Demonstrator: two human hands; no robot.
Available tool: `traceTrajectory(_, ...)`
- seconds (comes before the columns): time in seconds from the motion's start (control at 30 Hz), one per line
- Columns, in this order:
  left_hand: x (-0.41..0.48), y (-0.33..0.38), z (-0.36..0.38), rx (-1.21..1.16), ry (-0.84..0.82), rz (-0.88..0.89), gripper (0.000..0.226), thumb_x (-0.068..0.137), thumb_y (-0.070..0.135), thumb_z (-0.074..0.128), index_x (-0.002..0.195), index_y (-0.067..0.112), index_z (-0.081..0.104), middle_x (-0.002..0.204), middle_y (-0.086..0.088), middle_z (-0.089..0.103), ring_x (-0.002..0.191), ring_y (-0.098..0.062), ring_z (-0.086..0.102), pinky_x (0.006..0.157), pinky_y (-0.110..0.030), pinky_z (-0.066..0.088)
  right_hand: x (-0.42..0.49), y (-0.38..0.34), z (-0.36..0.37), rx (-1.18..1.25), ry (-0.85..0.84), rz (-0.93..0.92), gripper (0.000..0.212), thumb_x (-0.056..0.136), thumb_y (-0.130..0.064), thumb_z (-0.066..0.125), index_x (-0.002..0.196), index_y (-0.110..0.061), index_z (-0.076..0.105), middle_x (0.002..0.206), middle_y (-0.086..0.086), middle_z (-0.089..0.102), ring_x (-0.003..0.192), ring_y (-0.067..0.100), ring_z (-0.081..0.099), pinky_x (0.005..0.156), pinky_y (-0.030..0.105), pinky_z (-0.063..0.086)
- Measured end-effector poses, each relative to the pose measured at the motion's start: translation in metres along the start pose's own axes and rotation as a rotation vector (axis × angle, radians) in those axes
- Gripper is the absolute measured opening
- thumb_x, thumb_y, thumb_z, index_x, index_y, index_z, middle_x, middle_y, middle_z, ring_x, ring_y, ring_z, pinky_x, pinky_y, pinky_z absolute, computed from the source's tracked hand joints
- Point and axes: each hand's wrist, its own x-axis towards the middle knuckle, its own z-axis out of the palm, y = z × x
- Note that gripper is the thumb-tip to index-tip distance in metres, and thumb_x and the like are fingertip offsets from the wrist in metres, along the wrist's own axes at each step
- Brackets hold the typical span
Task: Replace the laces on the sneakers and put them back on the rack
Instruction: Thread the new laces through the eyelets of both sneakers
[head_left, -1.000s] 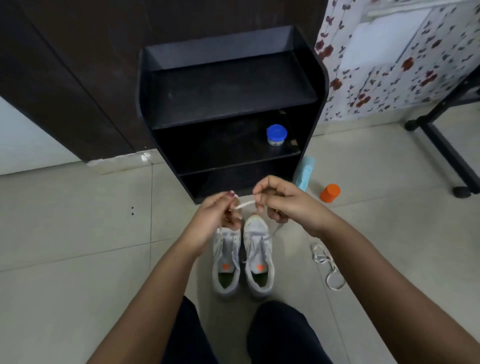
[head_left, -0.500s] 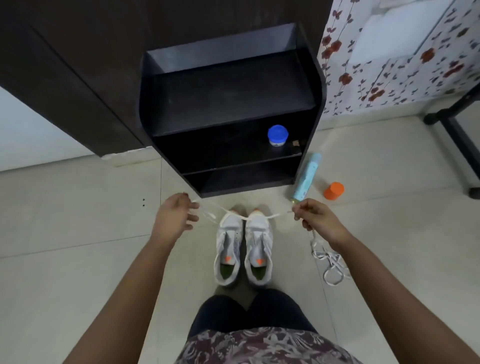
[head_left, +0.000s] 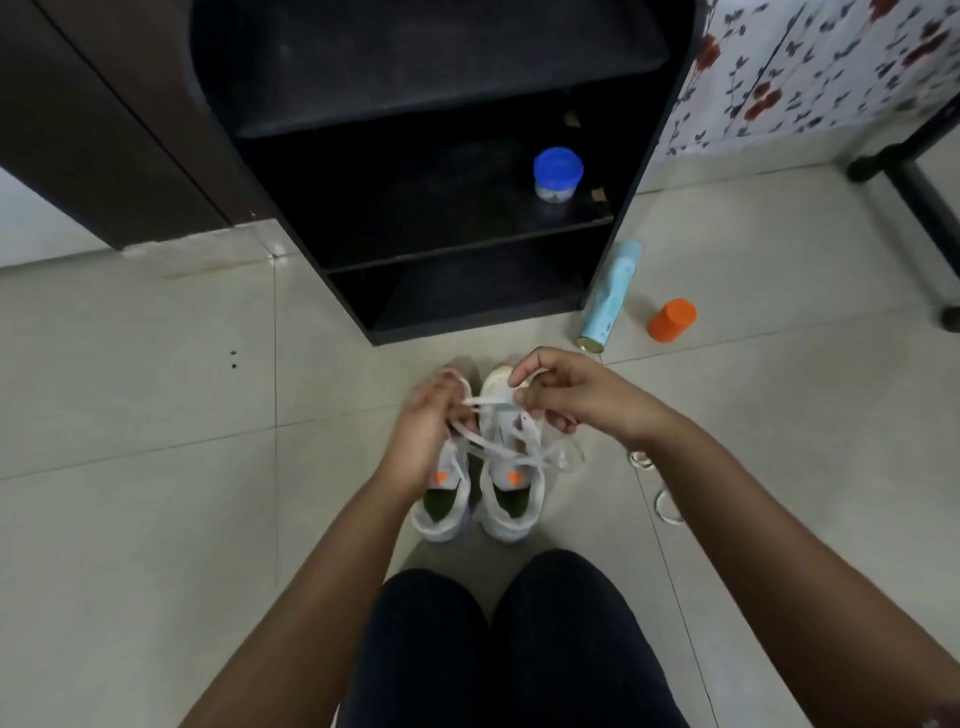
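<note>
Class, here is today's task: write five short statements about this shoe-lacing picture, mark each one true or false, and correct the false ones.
1. The sneakers stand on the floor in front of the rack. True.
2. The left hand and the right hand both hold a white lace over the sneakers. True.
3. The blue-lidded jar stands on the floor. False: it stands on a shelf of the rack.
4. The orange container sits left of the rack. False: it is on the floor to the right of the rack, near the light blue can.
5. A loose lace lies on the floor right of the sneakers. True.
</note>
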Motion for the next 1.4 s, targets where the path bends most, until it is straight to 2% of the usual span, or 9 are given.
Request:
traceTrajectory(0.3,-0.004,-0.065,-0.077,-0.077,0.408,0.068,0.034,0.096,0.008,0.031,0.064,0.018,0.036,0.044,0.009,0.035,0.043,-0.009,0.034,0.050,-0.022,0.039,-0.045,0.098,-0.006,0.033,0.162,0.024,0.010,0.095,-0.006,0.050,0.093,-0.010,0.058,0.069,0.001,0.053,0.046,0.010,0.037,0.044,0.019,0.029)
traceTrajectory(0.5,-0.063,-0.080,-0.090,1.032,0.240,0.090,0.034,0.100,0.028,0.036,0.085,0.010,0.060,0.119,-0.014,0.051,0.089,-0.031,0.058,0.079,-0.034,0.048,-0.089,0.091,0.059,-0.087,0.260,-0.153,0.003,0.095,-0.010,0.054,0.091,-0.010,0.055,0.063,0.003,0.063,0.047,0.016,0.044,0.044,0.021,0.035)
traceTrajectory(0.63,-0.119,-0.063,-0.062,1.160,0.286,0.271,0.031,0.100,0.024,0.037,0.111,0.017,0.065,0.103,-0.005,0.066,0.088,-0.027,0.061,0.077,-0.036,0.048,-0.115,0.072,0.095,-0.008,0.227,-0.275,0.001,0.090,-0.010,0.063,0.090,-0.009,0.063,0.075,0.004,0.072,0.056,0.014,0.060,0.053,0.018,0.045)
traceTrajectory(0.7,-0.150,-0.052,-0.051,0.976,0.302,0.396,0.031,0.100,0.020,0.041,0.126,0.024,0.058,0.089,0.000,0.066,0.082,-0.022,0.061,0.075,-0.034,0.049,-0.131,0.064,0.103,0.044,0.152,-0.288,0.009,0.093,-0.012,0.059,0.100,-0.011,0.065,0.091,0.001,0.075,0.073,0.016,0.068,0.064,0.021,0.049)
traceTrajectory(0.8,-0.187,-0.036,-0.033,0.189,0.067,0.374,0.023,0.098,0.009,0.045,0.102,0.018,0.066,0.066,0.003,0.056,0.064,-0.013,0.055,0.067,-0.027,0.049,-0.149,0.058,0.114,0.026,0.155,-0.364,0.013,0.093,-0.020,0.060,0.095,-0.012,0.070,0.089,0.007,0.074,0.079,0.018,0.068,0.074,0.032,0.047)
traceTrajectory(0.97,-0.216,-0.030,-0.025,-0.649,-0.460,0.074,0.047,0.084,0.002,0.034,0.127,0.000,0.054,0.124,-0.015,0.064,0.111,-0.025,0.064,0.096,-0.032,0.050,-0.177,0.055,0.126,0.181,0.264,-0.558,0.010,0.081,-0.007,0.068,0.090,-0.007,0.073,0.084,0.010,0.073,0.080,0.011,0.068,0.076,0.020,0.052)
traceTrajectory(1.07,-0.226,-0.038,-0.018,-0.495,-0.318,0.173,0.033,0.093,-0.002,0.040,0.120,0.002,0.060,0.116,-0.015,0.068,0.107,-0.022,0.067,0.087,-0.026,0.056,-0.186,0.054,0.133,0.249,0.350,-0.616,0.012,0.082,0.002,0.067,0.091,-0.004,0.071,0.077,-0.001,0.074,0.070,0.005,0.067,0.065,0.015,0.051)
traceTrajectory(1.23,-0.239,-0.052,-0.009,-0.023,-0.031,0.367,0.027,0.097,0.022,0.051,0.086,0.009,0.072,0.063,-0.005,0.059,0.052,-0.016,0.060,0.052,-0.022,0.050,-0.193,0.047,0.148,0.261,0.431,-0.628,0.012,0.080,-0.013,0.069,0.090,-0.011,0.075,0.088,0.000,0.076,0.085,0.011,0.070,0.076,0.021,0.054)
traceTrajectory(1.4,-0.247,-0.066,-0.010,0.534,0.067,0.700,0.026,0.098,0.028,0.049,0.084,0.023,0.070,0.072,0.011,0.051,0.065,-0.007,0.051,0.063,-0.025,0.042,-0.199,0.043,0.155,0.488,0.339,-0.498,0.015,0.072,-0.011,0.072,0.087,-0.009,0.075,0.091,0.002,0.075,0.085,0.010,0.069,0.080,0.023,0.055)
